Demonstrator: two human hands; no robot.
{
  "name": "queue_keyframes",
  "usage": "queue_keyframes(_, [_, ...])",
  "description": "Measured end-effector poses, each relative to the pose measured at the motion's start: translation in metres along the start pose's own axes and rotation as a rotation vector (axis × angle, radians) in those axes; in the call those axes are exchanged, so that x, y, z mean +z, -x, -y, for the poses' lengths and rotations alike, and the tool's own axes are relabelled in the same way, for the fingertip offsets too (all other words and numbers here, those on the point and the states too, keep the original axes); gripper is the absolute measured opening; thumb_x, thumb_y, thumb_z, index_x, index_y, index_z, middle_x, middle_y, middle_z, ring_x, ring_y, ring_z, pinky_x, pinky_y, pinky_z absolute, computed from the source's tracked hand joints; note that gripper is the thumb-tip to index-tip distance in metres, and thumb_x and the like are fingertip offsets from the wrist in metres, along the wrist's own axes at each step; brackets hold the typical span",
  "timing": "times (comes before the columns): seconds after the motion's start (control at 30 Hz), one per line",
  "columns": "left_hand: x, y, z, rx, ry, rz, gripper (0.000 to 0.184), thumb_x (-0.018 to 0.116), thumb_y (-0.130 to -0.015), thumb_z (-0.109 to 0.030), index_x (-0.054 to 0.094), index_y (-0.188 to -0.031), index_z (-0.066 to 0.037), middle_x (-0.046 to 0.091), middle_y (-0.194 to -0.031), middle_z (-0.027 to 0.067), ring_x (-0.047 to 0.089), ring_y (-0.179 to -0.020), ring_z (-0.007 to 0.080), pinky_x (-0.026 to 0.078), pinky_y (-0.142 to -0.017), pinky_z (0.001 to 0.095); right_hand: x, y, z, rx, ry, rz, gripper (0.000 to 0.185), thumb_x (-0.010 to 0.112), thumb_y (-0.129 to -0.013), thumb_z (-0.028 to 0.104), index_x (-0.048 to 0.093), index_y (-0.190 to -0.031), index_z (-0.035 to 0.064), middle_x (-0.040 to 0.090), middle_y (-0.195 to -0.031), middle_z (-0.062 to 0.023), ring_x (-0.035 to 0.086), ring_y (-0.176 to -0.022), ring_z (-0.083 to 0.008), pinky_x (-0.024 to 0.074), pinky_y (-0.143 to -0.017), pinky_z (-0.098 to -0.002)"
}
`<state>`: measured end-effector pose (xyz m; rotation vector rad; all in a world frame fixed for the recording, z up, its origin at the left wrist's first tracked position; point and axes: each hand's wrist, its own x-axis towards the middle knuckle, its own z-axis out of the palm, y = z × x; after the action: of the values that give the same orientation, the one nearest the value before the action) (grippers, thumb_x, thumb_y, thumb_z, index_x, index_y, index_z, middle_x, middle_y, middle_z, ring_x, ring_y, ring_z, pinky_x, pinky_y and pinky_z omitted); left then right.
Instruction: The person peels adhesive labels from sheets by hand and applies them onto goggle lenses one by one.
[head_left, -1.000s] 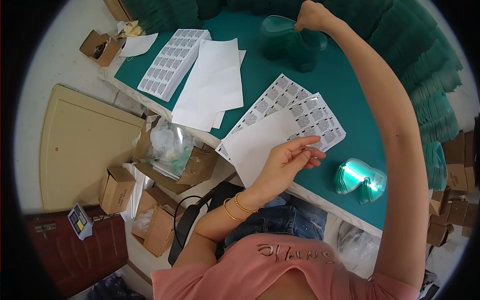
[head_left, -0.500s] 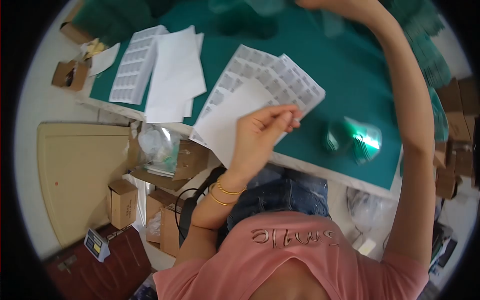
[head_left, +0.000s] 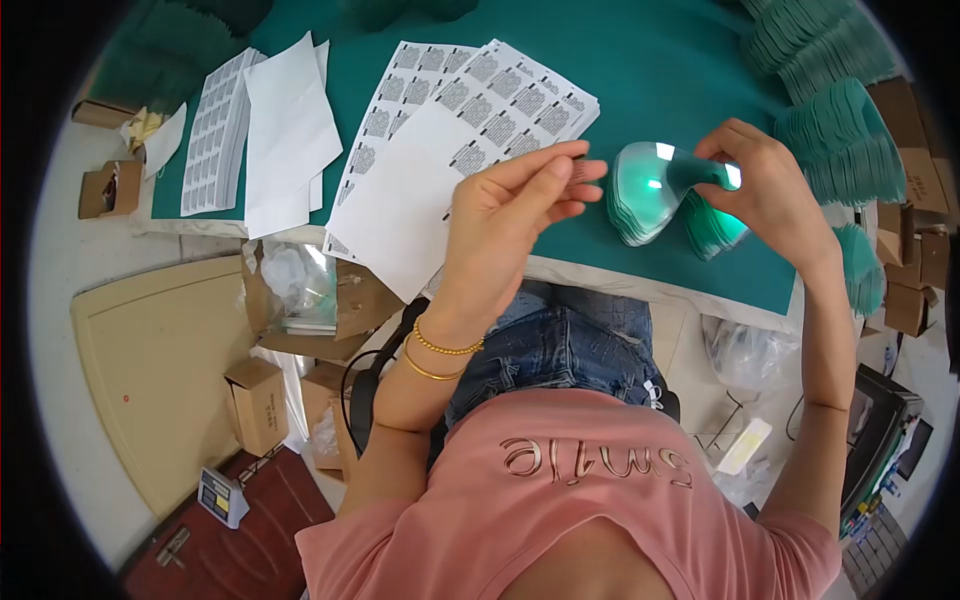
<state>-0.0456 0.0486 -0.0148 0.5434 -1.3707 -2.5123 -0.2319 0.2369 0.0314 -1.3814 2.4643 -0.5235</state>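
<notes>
The right hand [head_left: 775, 190] pinches the narrow middle of the uppermost clear pieces [head_left: 640, 205], thumb below and fingers above; whether one piece or several is in that grip cannot be told. A light edge grip should serve best here, since the film looks thin enough to crease, and fingertips are better kept off the glossy face. The left hand [head_left: 500, 215] has thumb and forefinger pressed together, seemingly on a small printed piece [head_left: 577, 173] (too tiny to read), which probably wants holding by its rim.

The clear pieces lie near the front edge of the green table [head_left: 690, 95], right of the printed sheets [head_left: 515, 95]. They look smooth, see-through and two-lobed, fanned in layers along the lower edges, tinted green, with bright white glare on top.
</notes>
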Motion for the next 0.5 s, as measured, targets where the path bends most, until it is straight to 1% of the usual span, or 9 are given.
queue_keyframes(0.03, [0.003, 0.000, -0.001, 0.003, -0.009, -0.004, 0.031, 0.055, -0.098, -0.015, 0.060, -0.123, 0.003, 0.067, -0.112, 0.0179, 0.066, -0.091, 0.0171, 0.053, -0.081, 0.0275, 0.001, 0.001, 0.001, -0.005, -0.007, -0.004, 0.032, 0.075, -0.070, 0.007, 0.062, -0.098, -0.0029, 0.060, -0.093, -0.0124, 0.057, -0.074, -0.0281, 0.0473, -0.067, -0.0380])
queue_keyframes(0.1, [0.010, 0.000, -0.004, -0.072, 0.062, 0.040, 0.032, 0.055, -0.098, -0.016, 0.059, -0.125, 0.003, 0.067, -0.111, 0.0182, 0.067, -0.094, 0.0181, 0.054, -0.083, 0.0288, 0.004, 0.006, 0.011, -0.070, -0.130, -0.093, 0.036, 0.078, -0.071, 0.012, 0.065, -0.103, -0.0001, 0.060, -0.090, -0.0088, 0.056, -0.077, -0.0224, 0.0466, -0.067, -0.0345])
queue_keyframes(0.17, [0.013, -0.001, -0.004, -0.090, 0.065, 0.063, 0.033, 0.055, -0.098, -0.016, 0.058, -0.125, 0.002, 0.067, -0.111, 0.0180, 0.067, -0.096, 0.0192, 0.054, -0.083, 0.0291, 0.006, 0.010, 0.030, -0.064, -0.356, -0.141, 0.038, 0.080, -0.071, 0.015, 0.068, -0.105, 0.0039, 0.057, -0.087, -0.0046, 0.051, -0.076, -0.0160, 0.0436, -0.066, -0.0292])
queue_keyframes(0.2, [0.015, -0.002, -0.004, -0.109, 0.068, 0.086, 0.034, 0.055, -0.098, -0.016, 0.058, -0.126, 0.002, 0.067, -0.111, 0.0179, 0.067, -0.098, 0.0203, 0.054, -0.084, 0.0294, 0.012, 0.012, 0.040, -0.013, -0.461, -0.158, 0.034, 0.081, -0.072, 0.019, 0.071, -0.102, 0.0062, 0.054, -0.084, -0.0019, 0.045, -0.072, -0.0123, 0.0400, -0.063, -0.0259])
queue_keyframes(0.33, [0.022, -0.003, -0.002, -0.123, 0.015, 0.137, 0.034, 0.055, -0.098, -0.016, 0.058, -0.126, 0.003, 0.068, -0.109, 0.0168, 0.068, -0.096, 0.0214, 0.055, -0.083, 0.0293, 0.027, 0.009, 0.052, 0.070, -0.537, -0.175, 0.025, 0.080, -0.075, 0.021, 0.072, -0.091, 0.0034, 0.054, -0.076, -0.0007, 0.043, -0.066, -0.0097, 0.0384, -0.058, -0.0260])
queue_keyframes(0.4, [0.024, -0.003, -0.001, -0.128, -0.146, 0.152, 0.033, 0.055, -0.098, -0.016, 0.059, -0.125, 0.003, 0.068, -0.107, 0.0159, 0.069, -0.093, 0.0218, 0.056, -0.082, 0.0297, 0.030, 0.010, 0.052, 0.144, -0.767, -0.157, 0.020, 0.078, -0.078, 0.019, 0.072, -0.087, 0.0019, 0.054, -0.074, -0.0016, 0.044, -0.063, -0.0086, 0.0377, -0.056, -0.0252])
queue_keyframes(0.43, [0.025, -0.004, 0.000, -0.108, -0.196, 0.153, 0.032, 0.056, -0.098, -0.014, 0.060, -0.125, 0.003, 0.069, -0.106, 0.0157, 0.070, -0.090, 0.0204, 0.055, -0.082, 0.0283, 0.032, 0.013, 0.050, 0.112, -0.779, -0.165, 0.015, 0.074, -0.082, 0.014, 0.071, -0.085, -0.0005, 0.058, -0.073, -0.0029, 0.047, -0.062, -0.0072, 0.0381, -0.054, -0.0247])
queue_keyframes(0.47, [0.029, -0.007, 0.004, -0.115, -0.191, 0.170, 0.032, 0.056, -0.098, -0.014, 0.060, -0.125, 0.003, 0.069, -0.106, 0.0157, 0.070, -0.090, 0.0204, 0.055, -0.082, 0.0283, 0.033, 0.017, 0.045, 0.128, -0.771, -0.175, 0.015, 0.074, -0.082, 0.014, 0.071, -0.085, -0.0005, 0.058, -0.073, -0.0029, 0.047, -0.062, -0.0072, 0.0381, -0.054, -0.0247])
queue_keyframes(0.5, [0.032, -0.008, 0.008, -0.008, -0.375, 0.138, 0.032, 0.057, -0.097, -0.013, 0.060, -0.125, 0.003, 0.069, -0.106, 0.0154, 0.069, -0.090, 0.0201, 0.054, -0.082, 0.0276, 0.033, 0.019, 0.038, 0.182, -0.732, -0.204, 0.015, 0.072, -0.083, 0.013, 0.070, -0.085, -0.0018, 0.059, -0.072, -0.0031, 0.048, -0.062, -0.0066, 0.0386, -0.053, -0.0247])
